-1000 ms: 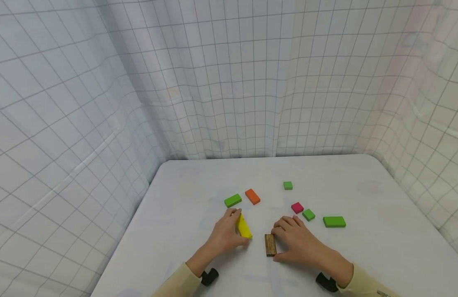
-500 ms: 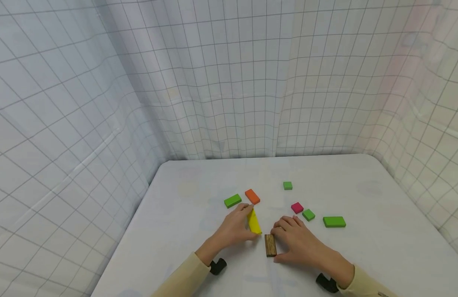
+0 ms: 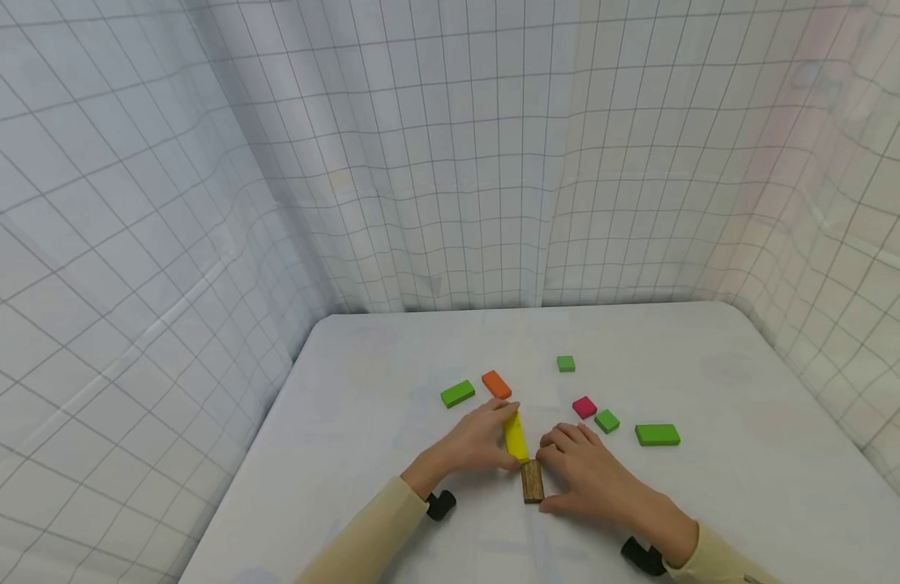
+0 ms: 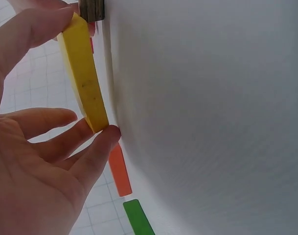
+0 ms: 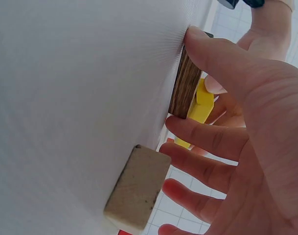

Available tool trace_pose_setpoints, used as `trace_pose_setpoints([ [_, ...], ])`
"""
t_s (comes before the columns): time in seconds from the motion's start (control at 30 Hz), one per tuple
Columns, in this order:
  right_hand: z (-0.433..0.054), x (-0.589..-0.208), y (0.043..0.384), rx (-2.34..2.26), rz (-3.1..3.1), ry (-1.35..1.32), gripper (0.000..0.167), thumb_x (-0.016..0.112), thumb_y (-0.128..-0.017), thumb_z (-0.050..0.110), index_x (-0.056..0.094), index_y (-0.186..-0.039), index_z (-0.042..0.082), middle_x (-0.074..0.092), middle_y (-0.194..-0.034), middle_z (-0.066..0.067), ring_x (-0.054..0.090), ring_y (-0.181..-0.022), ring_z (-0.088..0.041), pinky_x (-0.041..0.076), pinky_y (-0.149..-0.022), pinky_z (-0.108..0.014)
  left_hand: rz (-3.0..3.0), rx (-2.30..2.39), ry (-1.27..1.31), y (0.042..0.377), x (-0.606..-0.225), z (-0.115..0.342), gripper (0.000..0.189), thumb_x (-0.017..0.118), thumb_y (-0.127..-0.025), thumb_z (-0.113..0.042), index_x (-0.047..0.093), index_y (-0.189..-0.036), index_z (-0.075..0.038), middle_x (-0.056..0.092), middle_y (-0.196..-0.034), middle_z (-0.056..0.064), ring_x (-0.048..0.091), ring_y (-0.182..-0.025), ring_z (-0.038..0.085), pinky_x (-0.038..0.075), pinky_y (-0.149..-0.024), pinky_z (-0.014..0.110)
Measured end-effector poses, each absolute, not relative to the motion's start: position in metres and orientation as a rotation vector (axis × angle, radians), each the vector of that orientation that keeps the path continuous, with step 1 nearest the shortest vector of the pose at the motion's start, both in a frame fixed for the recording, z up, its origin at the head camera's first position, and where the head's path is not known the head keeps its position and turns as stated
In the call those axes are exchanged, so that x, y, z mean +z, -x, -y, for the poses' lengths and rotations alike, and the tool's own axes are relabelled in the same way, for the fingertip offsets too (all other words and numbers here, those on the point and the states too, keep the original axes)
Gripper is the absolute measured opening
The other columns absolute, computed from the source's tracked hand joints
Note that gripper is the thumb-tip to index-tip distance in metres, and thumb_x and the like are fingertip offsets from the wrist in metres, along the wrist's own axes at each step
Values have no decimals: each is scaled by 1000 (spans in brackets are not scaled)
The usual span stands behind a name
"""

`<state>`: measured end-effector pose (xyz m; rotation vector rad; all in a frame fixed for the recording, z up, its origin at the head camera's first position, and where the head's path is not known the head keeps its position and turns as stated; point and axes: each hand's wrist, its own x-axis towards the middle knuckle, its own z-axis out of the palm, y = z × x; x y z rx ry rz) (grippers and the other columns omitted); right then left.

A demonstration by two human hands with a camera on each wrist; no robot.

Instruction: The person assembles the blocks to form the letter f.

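My left hand [image 3: 473, 440] pinches a long yellow block [image 3: 515, 439] by its ends, thumb at the near end and fingers at the far end, as the left wrist view shows too. The yellow block's near end is right at the far end of a dark brown wood-grained block [image 3: 533, 483]. My right hand [image 3: 590, 477] holds that brown block between thumb and index finger. In the right wrist view a beige block [image 5: 138, 190] lies by the other fingertips of this hand; the hand hides it from the head view.
Beyond my left hand lie a green block [image 3: 458, 393] and an orange block [image 3: 497, 384]. Farther right are a small green block [image 3: 566, 363], a crimson block [image 3: 585, 407], another small green block [image 3: 606, 421] and a longer green block [image 3: 657, 435]. Grid-patterned curtains surround the white table [image 3: 377, 349].
My left hand has moved right with the yellow block, bringing its near end to the brown block. The right hand and the brown block have stayed put.
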<state>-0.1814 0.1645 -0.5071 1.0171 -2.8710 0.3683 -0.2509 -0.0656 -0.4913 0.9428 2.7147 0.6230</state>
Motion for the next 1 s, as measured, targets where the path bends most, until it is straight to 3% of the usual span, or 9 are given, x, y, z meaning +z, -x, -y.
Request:
trace_pose_setpoints([
  [0.13,-164,-507,181,364,2873,-1011,60,83,-75,59,69,-117,18,57,-123,4,45,-122,-22,32,-109,-60,-2705,595,-959,257,-490,63,87,83,-81,-37,44,-152,-6,43,-154,7,40,-140,22,36,-113,37],
  [0.5,-164,-508,181,357,2873,-1013,60,83,-75,59,69,-116,17,57,-124,4,45,-123,-22,31,-110,-60,-2680,604,-957,264,-494,62,86,86,-79,-45,50,-149,-8,48,-151,5,43,-135,22,37,-112,35],
  [1.0,-160,-504,179,339,2903,-981,61,85,-74,57,70,-117,17,57,-124,2,44,-122,-24,30,-110,-62,-2611,647,-1017,268,-497,71,74,83,-85,-33,52,-149,-14,47,-152,1,39,-141,20,34,-114,38],
])
